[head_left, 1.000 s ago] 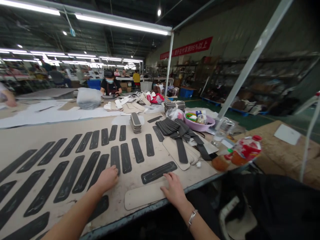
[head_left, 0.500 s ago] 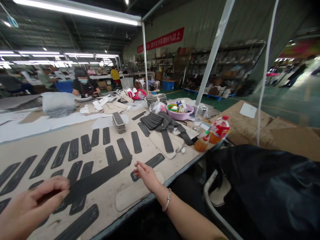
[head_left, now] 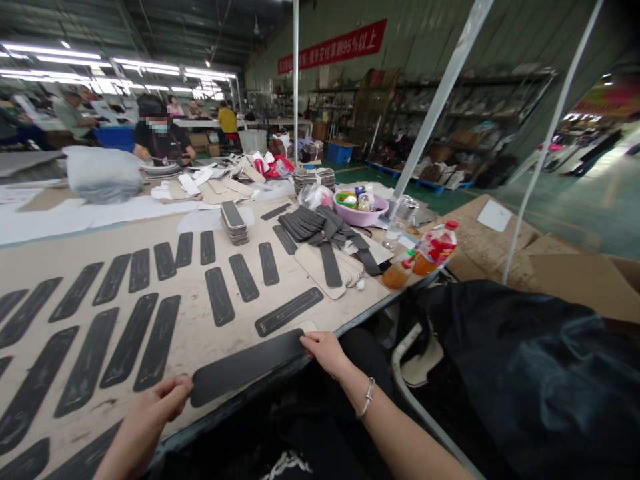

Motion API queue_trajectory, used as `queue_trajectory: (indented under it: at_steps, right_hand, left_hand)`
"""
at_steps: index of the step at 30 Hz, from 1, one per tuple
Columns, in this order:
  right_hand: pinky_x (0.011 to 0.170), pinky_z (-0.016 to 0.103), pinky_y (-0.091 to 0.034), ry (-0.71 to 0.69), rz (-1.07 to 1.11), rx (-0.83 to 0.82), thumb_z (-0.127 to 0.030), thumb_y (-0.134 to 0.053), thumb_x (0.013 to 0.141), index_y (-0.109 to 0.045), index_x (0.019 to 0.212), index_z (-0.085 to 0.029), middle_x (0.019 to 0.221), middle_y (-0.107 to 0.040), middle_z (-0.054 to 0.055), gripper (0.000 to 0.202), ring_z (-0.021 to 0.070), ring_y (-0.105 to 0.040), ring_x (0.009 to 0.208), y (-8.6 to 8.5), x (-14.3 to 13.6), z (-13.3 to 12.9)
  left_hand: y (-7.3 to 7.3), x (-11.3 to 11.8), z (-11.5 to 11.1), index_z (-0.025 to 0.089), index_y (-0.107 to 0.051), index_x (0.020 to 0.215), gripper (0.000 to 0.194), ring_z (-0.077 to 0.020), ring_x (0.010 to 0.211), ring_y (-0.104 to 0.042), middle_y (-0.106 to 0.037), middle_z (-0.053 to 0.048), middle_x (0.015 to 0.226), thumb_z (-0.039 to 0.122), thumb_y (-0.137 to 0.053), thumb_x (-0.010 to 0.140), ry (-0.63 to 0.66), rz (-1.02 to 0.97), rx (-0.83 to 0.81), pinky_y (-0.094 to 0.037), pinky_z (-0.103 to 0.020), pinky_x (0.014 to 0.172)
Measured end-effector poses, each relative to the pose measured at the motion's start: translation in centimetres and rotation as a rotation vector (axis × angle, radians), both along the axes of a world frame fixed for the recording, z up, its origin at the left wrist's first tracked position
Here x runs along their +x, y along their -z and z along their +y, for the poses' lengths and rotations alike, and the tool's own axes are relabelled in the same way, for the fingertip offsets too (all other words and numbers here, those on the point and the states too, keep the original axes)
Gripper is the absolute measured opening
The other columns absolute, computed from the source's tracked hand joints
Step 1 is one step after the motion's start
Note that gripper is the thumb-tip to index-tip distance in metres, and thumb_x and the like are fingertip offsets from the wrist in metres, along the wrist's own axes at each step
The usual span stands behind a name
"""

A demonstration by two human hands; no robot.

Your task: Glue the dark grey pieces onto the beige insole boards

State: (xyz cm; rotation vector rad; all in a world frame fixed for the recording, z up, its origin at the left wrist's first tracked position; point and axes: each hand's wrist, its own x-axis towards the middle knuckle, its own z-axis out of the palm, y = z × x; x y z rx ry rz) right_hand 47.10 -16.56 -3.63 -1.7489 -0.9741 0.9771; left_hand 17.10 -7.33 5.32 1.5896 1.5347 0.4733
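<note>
A long dark strip with rounded ends (head_left: 247,367) stretches between my hands at the table's near edge. My left hand (head_left: 167,400) pinches its left end. At the other end, my right hand (head_left: 325,350) grips the corner between thumb and fingers. Beneath the strip lies a beige rounded board (head_left: 306,327), mostly covered, with only a sliver showing. Just beyond it, a dark strip with shiny smears (head_left: 290,311) lies flat on the table. Several more such smeared strips (head_left: 157,343) are spread in rows to the left.
A heap of dark strips (head_left: 305,233) and beige boards (head_left: 320,270) lies at the table's right side, near a pink basin (head_left: 360,212) and bottles (head_left: 435,248). A small stack (head_left: 234,223) stands further back. A co-worker (head_left: 163,133) sits across. Black cloth (head_left: 525,373) hangs at right.
The dark strip has moved from over the smeared strips at left to the near edge, over the beige board. My right hand, free before, now grips its right end.
</note>
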Motion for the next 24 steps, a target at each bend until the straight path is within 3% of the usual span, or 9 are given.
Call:
queue_trajectory:
  at_steps: [3,5,8,13,24]
  right_hand:
    - [0.054,0.022,-0.041,0.057,-0.090,-0.065,-0.029,-0.058,0.073,-0.066,0.072,-0.017,0.057,-0.057,-0.002,0.015,0.0127,-0.054,0.055,0.3,1.7,-0.2]
    - [0.058,0.022,-0.042,0.106,-0.149,-0.108,-0.026,-0.063,0.069,-0.067,0.086,-0.016,0.067,-0.063,0.000,0.021,0.0137,-0.057,0.061,0.4,2.6,0.3]
    - [0.057,0.022,-0.042,0.148,-0.227,-0.164,-0.024,-0.067,0.065,-0.066,0.084,-0.014,0.068,-0.065,0.002,0.021,0.0140,-0.058,0.060,0.6,3.6,1.3]
    - [0.055,0.020,-0.040,0.098,-0.314,-0.199,-0.021,-0.067,0.065,-0.064,0.064,-0.017,0.056,-0.062,-0.001,0.005,0.0122,-0.057,0.056,0.8,4.1,1.9]
    - [0.058,0.021,-0.040,0.038,-0.402,-0.265,-0.022,-0.062,0.069,-0.063,0.061,-0.019,0.058,-0.065,0.000,0.008,0.0137,-0.060,0.060,0.9,4.2,1.9]
  left_hand:
    - [2.8,1.5,0.4,0.020,-0.052,0.052,0.040,-0.0126,0.039,-0.040,-0.041,0.005,0.038,0.059,-0.049,0.060,0.070,0.094,-0.060,-0.033,-0.024,0.042]
    - [4.0,2.3,0.9,0.021,-0.051,0.052,0.037,-0.0137,0.041,-0.043,-0.043,0.004,0.038,0.056,-0.046,0.064,0.083,0.150,-0.046,-0.032,-0.024,0.043]
    - [5.1,3.3,1.7,0.021,-0.049,0.049,0.032,-0.0151,0.043,-0.047,-0.045,0.003,0.038,0.048,-0.043,0.066,0.096,0.219,-0.035,-0.033,-0.025,0.046]
    - [6.0,4.1,2.0,0.020,-0.053,0.052,0.028,-0.0167,0.046,-0.052,-0.052,0.002,0.040,0.041,-0.042,0.066,0.153,0.304,-0.053,-0.034,-0.026,0.050]
    - [6.0,4.6,1.8,0.020,-0.056,0.056,0.025,-0.0188,0.052,-0.058,-0.058,0.001,0.043,0.036,-0.041,0.069,0.215,0.397,-0.085,-0.034,-0.026,0.052]
